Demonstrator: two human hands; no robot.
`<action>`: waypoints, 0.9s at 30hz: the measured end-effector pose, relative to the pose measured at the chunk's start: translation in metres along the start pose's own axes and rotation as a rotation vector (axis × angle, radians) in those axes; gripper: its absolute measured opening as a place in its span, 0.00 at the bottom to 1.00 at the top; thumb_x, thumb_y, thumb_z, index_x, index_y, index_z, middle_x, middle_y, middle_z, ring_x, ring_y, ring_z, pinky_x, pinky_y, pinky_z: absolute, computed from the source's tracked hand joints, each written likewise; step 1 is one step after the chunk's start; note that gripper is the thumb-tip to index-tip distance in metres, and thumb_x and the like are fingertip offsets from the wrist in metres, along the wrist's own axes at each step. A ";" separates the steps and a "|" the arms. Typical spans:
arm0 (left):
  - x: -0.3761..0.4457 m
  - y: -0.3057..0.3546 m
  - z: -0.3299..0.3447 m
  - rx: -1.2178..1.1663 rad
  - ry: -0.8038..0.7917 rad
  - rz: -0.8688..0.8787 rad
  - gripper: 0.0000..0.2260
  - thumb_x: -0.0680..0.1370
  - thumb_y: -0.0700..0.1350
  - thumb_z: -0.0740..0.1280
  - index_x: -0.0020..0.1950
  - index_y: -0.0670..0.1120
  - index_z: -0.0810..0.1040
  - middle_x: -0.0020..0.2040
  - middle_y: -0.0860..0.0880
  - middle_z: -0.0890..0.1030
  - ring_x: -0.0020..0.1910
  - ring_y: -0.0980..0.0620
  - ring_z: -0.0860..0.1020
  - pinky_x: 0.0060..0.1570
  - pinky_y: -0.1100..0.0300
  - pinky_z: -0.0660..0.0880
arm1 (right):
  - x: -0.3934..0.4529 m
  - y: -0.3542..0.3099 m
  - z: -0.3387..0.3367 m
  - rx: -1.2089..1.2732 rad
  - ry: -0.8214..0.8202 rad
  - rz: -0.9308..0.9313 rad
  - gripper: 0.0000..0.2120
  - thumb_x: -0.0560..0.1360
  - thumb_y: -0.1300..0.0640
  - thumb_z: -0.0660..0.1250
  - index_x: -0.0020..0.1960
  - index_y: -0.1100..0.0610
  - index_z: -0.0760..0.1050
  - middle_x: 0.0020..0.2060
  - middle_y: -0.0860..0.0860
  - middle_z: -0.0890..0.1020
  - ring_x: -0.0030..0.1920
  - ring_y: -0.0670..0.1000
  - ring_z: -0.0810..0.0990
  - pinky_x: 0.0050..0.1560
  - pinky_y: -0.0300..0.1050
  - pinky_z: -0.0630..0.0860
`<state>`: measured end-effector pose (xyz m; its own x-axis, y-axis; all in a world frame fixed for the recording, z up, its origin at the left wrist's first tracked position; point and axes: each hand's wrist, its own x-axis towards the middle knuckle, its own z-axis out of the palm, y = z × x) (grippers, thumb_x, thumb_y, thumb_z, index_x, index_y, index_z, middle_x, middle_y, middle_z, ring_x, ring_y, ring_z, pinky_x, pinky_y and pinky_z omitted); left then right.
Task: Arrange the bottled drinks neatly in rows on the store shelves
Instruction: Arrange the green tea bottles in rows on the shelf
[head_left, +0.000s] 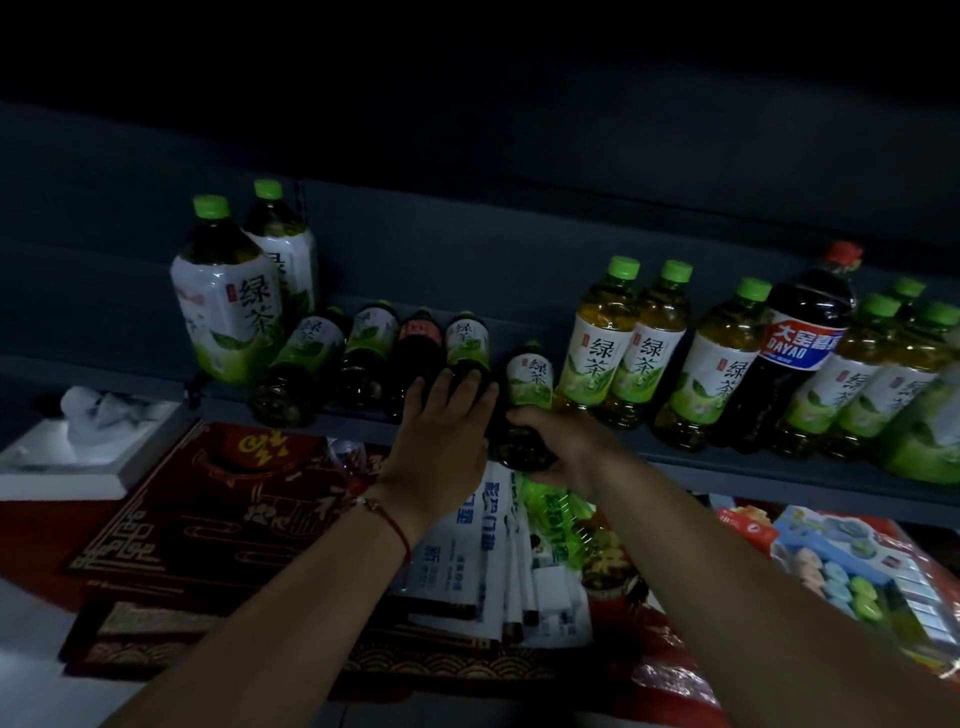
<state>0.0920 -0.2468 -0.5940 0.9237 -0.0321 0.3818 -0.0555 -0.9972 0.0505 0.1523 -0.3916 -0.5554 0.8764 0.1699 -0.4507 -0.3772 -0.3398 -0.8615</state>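
Head view: a dark grey shelf (727, 470) runs across the frame and carries green-tea bottles. Near its left end stand two large green-capped bottles (228, 296), one behind the other. Beside them, toward the middle, four small bottles (415, 348) lie on their sides with their caps pointing to the back of the shelf; three carry green-tea labels and one a red label.

The left hand (441, 441) rests with fingers spread flat over the bases of the two rightmost lying bottles, pressing on them rather than gripping. Just to its right, the right hand (558, 441) wraps its fingers around the base of another small green-tea bottle (527, 395), which lies at the shelf's front edge with its cap pointing back.

Toward the right end, a row of upright green-tea bottles (639, 343) stands close together, with a dark cola bottle (795, 343), red-capped, among them.

Below the shelf lie red patterned boxes (208, 519), a white tissue box (88, 447) at the left, and printed leaflets (467, 551).
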 end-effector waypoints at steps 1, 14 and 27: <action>0.001 0.001 -0.002 -0.022 0.011 -0.002 0.27 0.76 0.46 0.68 0.74 0.44 0.69 0.72 0.41 0.71 0.70 0.34 0.68 0.68 0.34 0.61 | -0.002 0.000 -0.003 0.004 -0.017 0.021 0.18 0.72 0.48 0.74 0.57 0.58 0.78 0.54 0.57 0.83 0.53 0.55 0.82 0.44 0.46 0.80; 0.028 0.008 -0.009 -0.315 0.069 -0.170 0.27 0.79 0.62 0.49 0.67 0.51 0.75 0.64 0.46 0.76 0.61 0.42 0.72 0.63 0.46 0.67 | -0.015 0.037 -0.020 0.358 -0.099 -0.115 0.11 0.73 0.57 0.74 0.53 0.58 0.80 0.51 0.56 0.85 0.52 0.53 0.83 0.48 0.45 0.81; 0.051 0.015 0.005 -0.615 0.198 -0.203 0.15 0.70 0.60 0.70 0.50 0.52 0.77 0.48 0.53 0.80 0.52 0.49 0.75 0.54 0.46 0.74 | 0.021 0.042 -0.005 -0.158 0.354 -0.871 0.24 0.71 0.60 0.75 0.65 0.52 0.75 0.58 0.50 0.79 0.61 0.49 0.76 0.62 0.47 0.74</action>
<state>0.1400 -0.2638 -0.5782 0.8550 0.2236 0.4680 -0.1475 -0.7602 0.6327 0.1562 -0.4072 -0.5998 0.8800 0.1411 0.4535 0.4728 -0.3511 -0.8082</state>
